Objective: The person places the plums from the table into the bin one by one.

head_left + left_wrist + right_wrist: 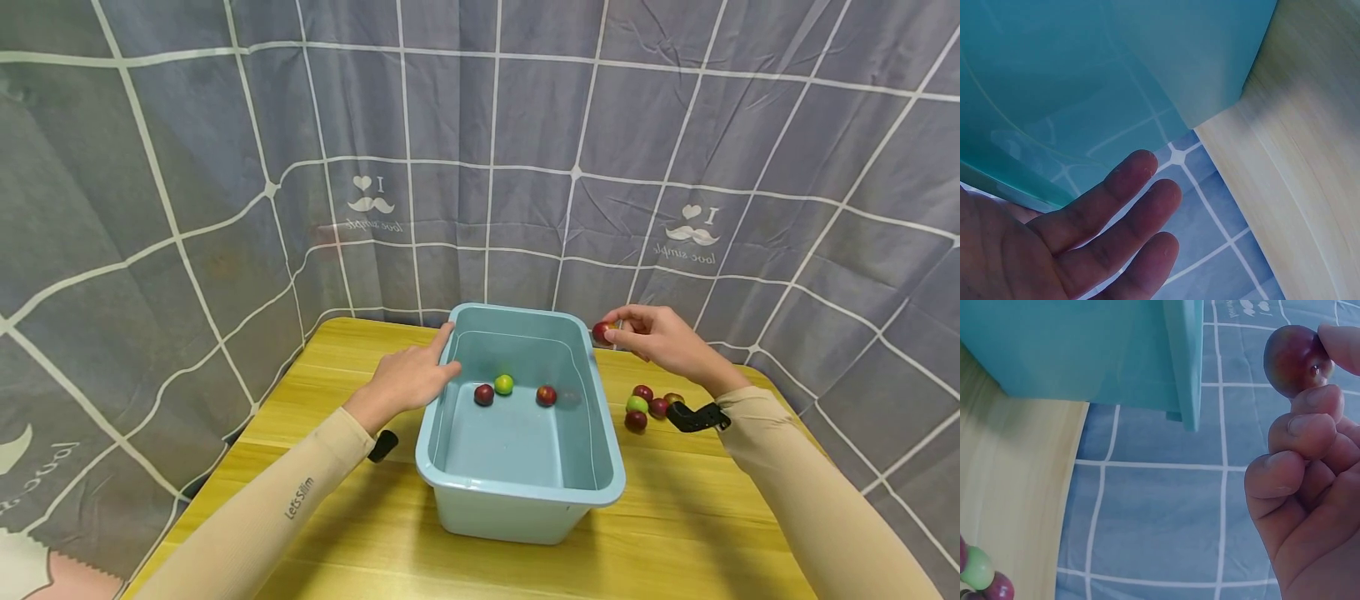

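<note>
A light blue plastic bin [517,492] stands on the table. My left hand [408,375] is at its left rim, index finger straight along the edge and thumb over it; in the left wrist view the other fingers [1116,219] extend loosely beside the outer wall. Above and beyond the right rim, my right hand [663,337] pinches a dark red plum [1291,362] between thumb and fingertips, the other fingers curled beneath. On the bin's floor lie a dark red plum [483,395], a green fruit [504,384] and a red plum [546,396].
Right of the bin, several plums and a green fruit [637,405] lie clustered on the yellow wooden table [697,517]. A grey curtain [525,208] with white grid lines hangs behind the table. Black straps [697,417] are around both wrists.
</note>
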Demonstrator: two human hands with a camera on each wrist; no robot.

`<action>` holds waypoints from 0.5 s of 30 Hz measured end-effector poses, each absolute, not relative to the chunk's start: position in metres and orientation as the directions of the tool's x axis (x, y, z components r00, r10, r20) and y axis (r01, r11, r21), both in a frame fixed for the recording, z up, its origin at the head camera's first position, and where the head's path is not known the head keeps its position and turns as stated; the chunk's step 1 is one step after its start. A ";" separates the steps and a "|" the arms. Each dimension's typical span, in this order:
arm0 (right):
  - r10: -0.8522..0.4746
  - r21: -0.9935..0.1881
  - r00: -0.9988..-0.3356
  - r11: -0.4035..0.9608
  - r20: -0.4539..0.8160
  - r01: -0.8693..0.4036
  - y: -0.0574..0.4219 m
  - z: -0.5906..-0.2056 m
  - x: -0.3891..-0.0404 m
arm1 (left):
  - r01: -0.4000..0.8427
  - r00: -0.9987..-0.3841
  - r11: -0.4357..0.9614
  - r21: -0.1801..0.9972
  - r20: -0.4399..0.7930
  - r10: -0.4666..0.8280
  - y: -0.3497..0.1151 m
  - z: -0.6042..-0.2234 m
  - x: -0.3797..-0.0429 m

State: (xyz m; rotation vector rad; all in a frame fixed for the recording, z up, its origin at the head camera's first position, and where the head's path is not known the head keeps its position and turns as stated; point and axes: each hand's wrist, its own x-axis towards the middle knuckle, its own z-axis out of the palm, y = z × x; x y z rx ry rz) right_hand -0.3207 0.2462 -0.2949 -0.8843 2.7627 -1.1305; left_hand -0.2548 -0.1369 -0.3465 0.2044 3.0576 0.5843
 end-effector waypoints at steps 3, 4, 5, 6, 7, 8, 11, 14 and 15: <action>-0.523 -0.650 -0.834 0.575 0.176 -0.498 0.241 -0.291 -0.322 | 0.123 -0.991 0.919 0.375 0.000 0.133 -0.137 -0.347 -0.255; -0.526 -0.649 -0.832 0.574 0.174 -0.499 0.240 -0.290 -0.322 | 0.123 -0.991 0.917 0.379 -0.004 0.134 -0.137 -0.347 -0.255; -0.529 -0.650 -0.831 0.574 0.170 -0.499 0.238 -0.289 -0.323 | 0.122 -0.991 0.916 0.382 -0.008 0.135 -0.137 -0.347 -0.255; -0.532 -0.651 -0.830 0.573 0.167 -0.498 0.236 -0.288 -0.324 | 0.121 -0.991 0.915 0.385 -0.011 0.135 -0.137 -0.347 -0.255; -0.531 -0.653 -0.831 0.572 0.165 -0.496 0.234 -0.287 -0.325 | 0.120 -0.991 0.915 0.386 -0.011 0.135 -0.137 -0.347 -0.255; -0.532 -0.653 -0.831 0.573 0.163 -0.495 0.232 -0.285 -0.326 | 0.120 -0.991 0.915 0.386 -0.012 0.135 -0.137 -0.347 -0.255; -0.542 -0.645 -0.826 0.578 0.155 -0.500 0.226 -0.283 -0.329 | 0.120 -0.991 0.915 0.386 -0.013 0.136 -0.137 -0.346 -0.255; -0.555 -0.634 -0.819 0.584 0.143 -0.506 0.220 -0.282 -0.332 | 0.121 -0.991 0.915 0.385 -0.013 0.137 -0.137 -0.346 -0.255; -0.560 -0.635 -0.817 0.583 0.138 -0.507 0.218 -0.282 -0.333 | 0.121 -0.991 0.915 0.385 -0.013 0.137 -0.137 -0.347 -0.256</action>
